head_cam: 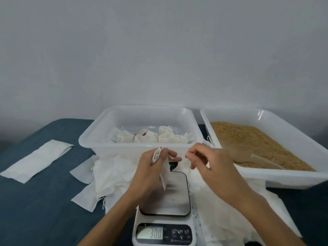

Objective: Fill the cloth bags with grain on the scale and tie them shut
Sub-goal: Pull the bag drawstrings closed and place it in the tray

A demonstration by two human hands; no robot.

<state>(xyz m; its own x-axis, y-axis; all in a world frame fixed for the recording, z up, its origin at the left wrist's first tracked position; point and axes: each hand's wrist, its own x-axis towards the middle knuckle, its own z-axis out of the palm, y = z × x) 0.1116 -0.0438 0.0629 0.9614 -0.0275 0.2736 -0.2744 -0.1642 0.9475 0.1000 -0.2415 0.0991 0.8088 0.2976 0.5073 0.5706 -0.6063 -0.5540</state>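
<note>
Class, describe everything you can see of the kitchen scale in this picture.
The kitchen scale is white plastic with a dark-rimmed, silvery square platform. It sits flat on the blue table, close to the camera, between heaps of white cloth. Its lit display seems to read 300, beside small buttons. Nothing clearly rests on the platform; the left hand holds an empty cloth bag above it.

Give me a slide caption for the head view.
Left hand holds an empty cloth bag above the scale; right hand nears it.

Hanging limp and empty above the scale (pixel 165 193): one white cloth bag (pixel 164 172).
Lying at two o'clock: tan grain (pixel 255 141); at twelve, filled bags (pixel 150 136).
</note>
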